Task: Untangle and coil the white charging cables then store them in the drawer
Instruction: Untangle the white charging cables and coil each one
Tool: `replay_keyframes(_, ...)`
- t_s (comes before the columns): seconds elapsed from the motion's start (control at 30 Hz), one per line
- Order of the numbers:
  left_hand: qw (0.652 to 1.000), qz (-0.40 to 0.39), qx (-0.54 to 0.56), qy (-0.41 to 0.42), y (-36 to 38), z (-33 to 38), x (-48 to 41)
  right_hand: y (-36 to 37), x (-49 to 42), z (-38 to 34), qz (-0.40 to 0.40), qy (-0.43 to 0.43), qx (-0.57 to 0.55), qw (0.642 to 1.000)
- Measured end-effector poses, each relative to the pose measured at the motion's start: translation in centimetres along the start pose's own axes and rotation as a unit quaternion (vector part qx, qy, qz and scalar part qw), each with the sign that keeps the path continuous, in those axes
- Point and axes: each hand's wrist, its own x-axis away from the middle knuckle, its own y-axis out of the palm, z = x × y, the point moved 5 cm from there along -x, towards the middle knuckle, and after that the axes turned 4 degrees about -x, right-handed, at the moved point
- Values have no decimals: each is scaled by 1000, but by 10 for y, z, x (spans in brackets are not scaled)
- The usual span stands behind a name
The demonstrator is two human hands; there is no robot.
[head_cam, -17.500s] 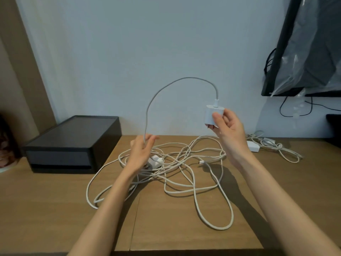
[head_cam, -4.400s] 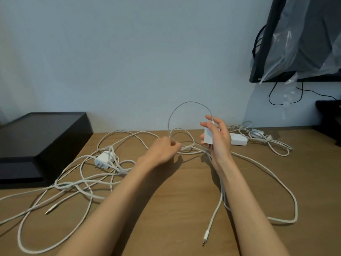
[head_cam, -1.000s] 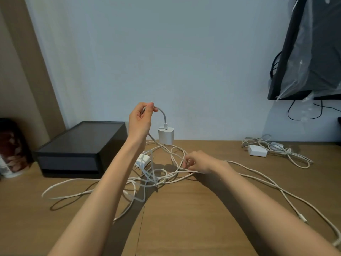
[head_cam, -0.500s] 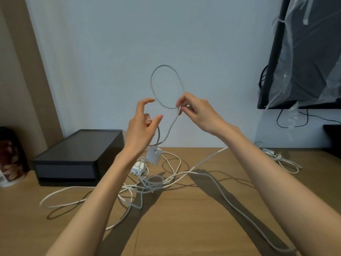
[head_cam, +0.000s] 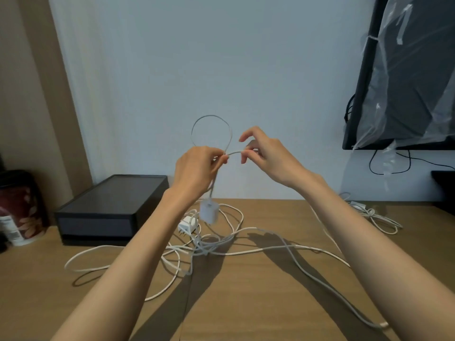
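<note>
Both hands are raised above the wooden desk [head_cam: 258,299]. My left hand [head_cam: 197,169] pinches a white charging cable where it forms a round loop [head_cam: 211,130] standing above the fingers. A white plug adapter [head_cam: 208,212] dangles from the same cable below that hand. My right hand [head_cam: 264,156] grips the cable between thumb and fingers just right of the loop. A tangle of white cables [head_cam: 206,244] lies on the desk beneath, with a second white adapter [head_cam: 187,225] in it. One long strand [head_cam: 320,281] runs off to the front right.
A black drawer box [head_cam: 110,207], shut, stands at the back left against the wall. A dark patterned container [head_cam: 19,207] sits at the far left. Another white cable bundle [head_cam: 374,215] lies at the back right, below a plastic-wrapped monitor [head_cam: 406,77].
The two hands have come together: my left hand has closed on the base of the loop, and my right hand has dropped slightly beside it. The loop is smaller than before.
</note>
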Motion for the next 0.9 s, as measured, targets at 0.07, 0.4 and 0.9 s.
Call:
replay_keyframes(0.07,999,19,9,-26,-1,-14,3,-7,7,19,55,34,22,998)
replay_keyframes(0.4,985,32,-33,-168,7,-78,11,-27,45,69,131,145,-47,980)
replay_keyframes(0.9,868,-185,420,-187,13,-19,6,-3,22,12,60,101,-38,992)
